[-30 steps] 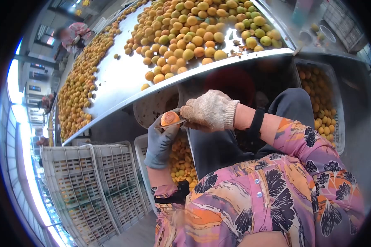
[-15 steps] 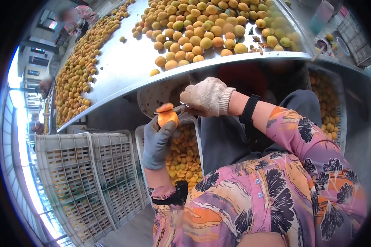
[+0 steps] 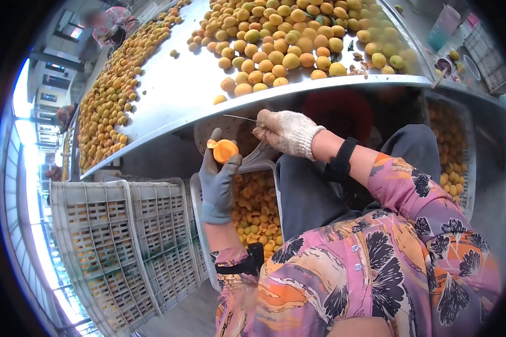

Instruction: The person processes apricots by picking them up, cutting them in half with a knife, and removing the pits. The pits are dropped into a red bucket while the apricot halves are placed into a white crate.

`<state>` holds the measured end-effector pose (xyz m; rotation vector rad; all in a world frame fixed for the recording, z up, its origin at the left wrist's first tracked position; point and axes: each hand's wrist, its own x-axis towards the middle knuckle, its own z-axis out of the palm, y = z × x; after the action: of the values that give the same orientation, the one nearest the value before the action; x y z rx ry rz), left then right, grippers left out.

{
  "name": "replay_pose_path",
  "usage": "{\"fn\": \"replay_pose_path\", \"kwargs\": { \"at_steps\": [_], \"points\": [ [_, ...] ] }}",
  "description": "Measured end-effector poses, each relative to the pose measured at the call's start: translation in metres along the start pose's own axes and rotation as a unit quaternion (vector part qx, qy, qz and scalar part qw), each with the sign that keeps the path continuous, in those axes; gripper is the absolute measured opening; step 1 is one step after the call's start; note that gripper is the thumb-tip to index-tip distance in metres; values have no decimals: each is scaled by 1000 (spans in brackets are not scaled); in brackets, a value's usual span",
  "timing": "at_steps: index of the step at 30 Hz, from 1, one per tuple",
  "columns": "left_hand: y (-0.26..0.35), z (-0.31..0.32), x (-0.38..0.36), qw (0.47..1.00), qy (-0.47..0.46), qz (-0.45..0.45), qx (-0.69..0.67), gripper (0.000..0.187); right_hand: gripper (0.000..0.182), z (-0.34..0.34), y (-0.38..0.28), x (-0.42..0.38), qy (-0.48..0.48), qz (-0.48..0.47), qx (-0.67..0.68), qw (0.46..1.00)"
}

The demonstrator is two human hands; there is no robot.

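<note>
My left hand [image 3: 217, 191], in a grey glove, grips a cut apricot [image 3: 226, 151] with its orange flesh showing. A small cut piece sits beside it at the fingertips. In a whitish knit glove, my right hand [image 3: 291, 133] is closed on a thin-bladed knife [image 3: 240, 118]. The blade points left, just above the apricot and apart from it. Below my left hand stands a crate [image 3: 195, 188] of cut apricots [image 3: 254, 210]. A pale bucket [image 3: 201, 137] is partly hidden behind the hands, under the table edge.
Whole apricots [image 3: 281, 48] lie heaped on the metal table [image 3: 163, 84] ahead, with another long pile at its left. Stacked plastic crates [image 3: 123, 241] stand at the left. Another apricot crate [image 3: 466, 151] is right of my knees. A person [image 3: 115, 25] is at the far left.
The knife has come away from the apricot and moved up. The apricot's cut face now shows towards me, with the small piece beside it. My left hand has shifted slightly.
</note>
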<state>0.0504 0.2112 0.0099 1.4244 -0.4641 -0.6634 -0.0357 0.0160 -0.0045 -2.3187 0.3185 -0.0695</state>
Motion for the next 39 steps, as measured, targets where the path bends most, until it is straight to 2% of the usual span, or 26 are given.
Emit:
{"fn": "replay_pose_path", "kwargs": {
  "at_steps": [3, 5, 6, 8, 12, 14, 17, 21, 24, 26, 30, 35, 39],
  "points": [
    [-3, 8, 5, 999, -9, -8, -37, 61, 27, -5, -7, -12, 13, -1, 62, 998],
    [-16, 11, 10, 973, -50, 17, -223, 56, 27, -7, -13, -27, 56, 8, 130, 990],
    [-18, 15, 13, 973, -56, 19, -224, 56, 29, -9, -16, -34, 63, -6, 143, 988],
    [-19, 25, 17, 929, -116, -7, -351, 53, 26, -15, -22, -47, 73, -15, 147, 986],
    [-9, 55, 13, 906, -110, 1, -408, 53, 25, -23, -32, -68, 98, -24, 137, 985],
    [-3, 66, 10, 930, -65, 26, -361, 54, 24, -28, -37, -77, 115, -4, 105, 988],
    [11, 80, 2, 951, -95, 77, -285, 55, 23, -37, -40, -87, 120, 0, 73, 990],
    [12, 81, -3, 965, -92, 101, -222, 57, 24, -44, -41, -94, 139, -13, 50, 989],
    [16, 81, -7, 979, -67, 89, -171, 60, 22, -56, -49, -100, 137, -33, -22, 990],
    [17, 74, -11, 993, -51, 43, -98, 60, 18, -60, -50, -99, 120, -82, -135, 980],
    [20, 58, -19, 995, -60, 31, -72, 54, 16, -65, -57, -94, 116, -141, -240, 954],
    [31, 45, -33, 998, -25, 52, 29, 49, 18, -62, -68, -86, 84, -152, -282, 943],
    [34, 32, -43, 998, -5, 48, 41, 50, 18, -55, -75, -82, 55, -154, -271, 949]
  ]
}}
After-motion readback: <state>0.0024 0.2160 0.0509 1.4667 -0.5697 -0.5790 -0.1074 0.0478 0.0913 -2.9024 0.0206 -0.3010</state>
